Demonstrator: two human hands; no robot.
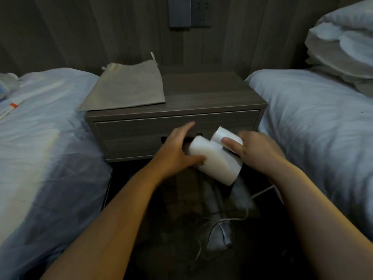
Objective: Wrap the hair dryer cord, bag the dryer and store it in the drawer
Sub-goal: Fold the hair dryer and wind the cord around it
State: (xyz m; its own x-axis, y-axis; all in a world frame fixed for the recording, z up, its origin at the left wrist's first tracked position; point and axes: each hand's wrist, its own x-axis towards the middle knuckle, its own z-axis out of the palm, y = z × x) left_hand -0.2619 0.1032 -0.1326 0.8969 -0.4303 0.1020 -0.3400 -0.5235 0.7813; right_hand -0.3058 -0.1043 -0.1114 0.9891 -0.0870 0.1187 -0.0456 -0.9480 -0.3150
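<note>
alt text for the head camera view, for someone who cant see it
Both hands, left hand and right hand, hold a white hair dryer before a closed nightstand drawer. Its cord trails loose on the floor; a grey drawstring bag lies flat on top.

Dim room, dark wood-grain panelled wall [101,33] behind. Grey switch plate and socket [189,12] high on wall, centre. Wood-grain nightstand [212,91] against wall, set between two beds. Left bed [50,138] with pale blue-white sheet, right bed [312,128] same bedding, stacked white pillows [343,43] at its head. Floor [171,209] between beds dark, detail hard to make out
</note>
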